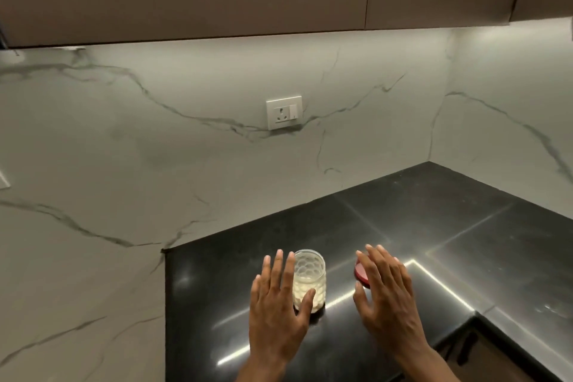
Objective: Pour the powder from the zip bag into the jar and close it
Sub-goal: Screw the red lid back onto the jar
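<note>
Head view. Left hand (276, 304) nearest, fingers straight and spread, holding nothing, its thumb against the small clear dimpled glass jar (310, 281). Jar stood upright and uncapped on the glossy black stone counter (434, 226), pale powder filling the lower part. Right hand (386, 295) flat and open over the round red lid (361, 273), just beside the jar; contact unclear. Zip bag not seen. Judged: glass rigid, slick, breakable; steady it round the wall, take the light lid by its rim.
</note>
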### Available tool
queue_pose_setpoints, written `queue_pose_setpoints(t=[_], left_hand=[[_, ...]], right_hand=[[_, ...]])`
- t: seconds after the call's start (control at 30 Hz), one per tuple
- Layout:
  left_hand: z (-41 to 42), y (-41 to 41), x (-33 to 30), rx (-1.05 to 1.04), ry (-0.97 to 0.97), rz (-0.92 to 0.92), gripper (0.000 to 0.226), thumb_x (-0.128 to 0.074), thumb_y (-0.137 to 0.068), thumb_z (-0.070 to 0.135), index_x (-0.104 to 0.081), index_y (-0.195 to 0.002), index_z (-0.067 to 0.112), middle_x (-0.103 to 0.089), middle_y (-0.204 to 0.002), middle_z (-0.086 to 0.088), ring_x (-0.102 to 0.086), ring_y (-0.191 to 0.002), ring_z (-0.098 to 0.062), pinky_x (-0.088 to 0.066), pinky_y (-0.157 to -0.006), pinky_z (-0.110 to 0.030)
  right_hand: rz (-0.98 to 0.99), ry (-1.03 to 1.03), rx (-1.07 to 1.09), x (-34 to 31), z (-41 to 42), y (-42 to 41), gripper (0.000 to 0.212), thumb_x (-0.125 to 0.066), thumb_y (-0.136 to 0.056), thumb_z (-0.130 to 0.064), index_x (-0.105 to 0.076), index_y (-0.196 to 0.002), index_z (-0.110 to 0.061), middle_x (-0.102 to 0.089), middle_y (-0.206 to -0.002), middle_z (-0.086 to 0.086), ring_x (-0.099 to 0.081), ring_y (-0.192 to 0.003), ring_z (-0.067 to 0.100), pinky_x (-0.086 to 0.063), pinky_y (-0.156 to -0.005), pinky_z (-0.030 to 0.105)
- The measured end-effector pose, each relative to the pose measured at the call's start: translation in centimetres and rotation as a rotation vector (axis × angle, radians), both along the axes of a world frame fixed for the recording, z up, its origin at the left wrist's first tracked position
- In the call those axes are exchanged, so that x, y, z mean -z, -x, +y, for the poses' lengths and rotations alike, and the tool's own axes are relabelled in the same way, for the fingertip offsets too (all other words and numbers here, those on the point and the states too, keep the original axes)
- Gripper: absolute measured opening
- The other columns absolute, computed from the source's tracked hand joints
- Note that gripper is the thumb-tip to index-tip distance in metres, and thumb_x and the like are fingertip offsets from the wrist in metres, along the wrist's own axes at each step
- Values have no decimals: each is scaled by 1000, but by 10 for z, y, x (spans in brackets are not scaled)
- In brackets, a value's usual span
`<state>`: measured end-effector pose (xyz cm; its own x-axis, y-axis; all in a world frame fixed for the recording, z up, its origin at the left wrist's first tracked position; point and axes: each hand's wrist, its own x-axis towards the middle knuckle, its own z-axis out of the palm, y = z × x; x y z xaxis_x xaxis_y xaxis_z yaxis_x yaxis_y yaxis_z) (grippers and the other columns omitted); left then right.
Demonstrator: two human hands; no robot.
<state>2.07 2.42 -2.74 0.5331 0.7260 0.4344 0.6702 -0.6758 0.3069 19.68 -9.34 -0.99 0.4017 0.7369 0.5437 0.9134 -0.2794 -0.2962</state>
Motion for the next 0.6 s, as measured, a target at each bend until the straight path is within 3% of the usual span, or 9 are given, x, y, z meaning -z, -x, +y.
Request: queue_pose_setpoints(t=[0.2, 0.37, 0.47, 0.6], left_hand=[[32, -19, 10, -19, 14, 63, 95, -24, -80, 84, 3, -153, 30, 6, -160, 11, 5, -150, -14, -4, -120, -36], [42, -25, 25, -24, 130, 6, 110, -25, -68, 92, 1, -153, 28, -2, -162, 13, 3, -150, -9, -5, -120, -31], [44, -30, 31, -49, 204, -25, 118, -31, -62, 94, 1, -153, 26, -14, -160, 10, -11, -149, -10, -15, -121, -33], [49, -44, 36, -28, 419, -105, 122, -52, -56, 88, -4, -152, 30, -30, -152, 13, -30, -139, -8, -28, -116, -33]], right_hand=[[7, -19, 18, 10, 27, -27, 57, -47, -82, -33, -43, -136, -16, -46, -141, 4, -36, -135, 20, -21, -114, 37], [99, 69, 97, 37, 40, -55, 66, -67, -77, -31, -40, -137, -20, -52, -132, 3, -42, -128, 23, -27, -110, 39], [211, 313, 254, 57, 44, -71, 76, -59, -78, -53, -30, -141, -23, -44, -136, 2, -34, -129, 23, -29, -106, 40], [150, 516, 329, 79, 48, -91, 87, -40, -76, -73, -15, -144, -25, -37, -138, 3, -33, -125, 23, -32, -101, 39]])
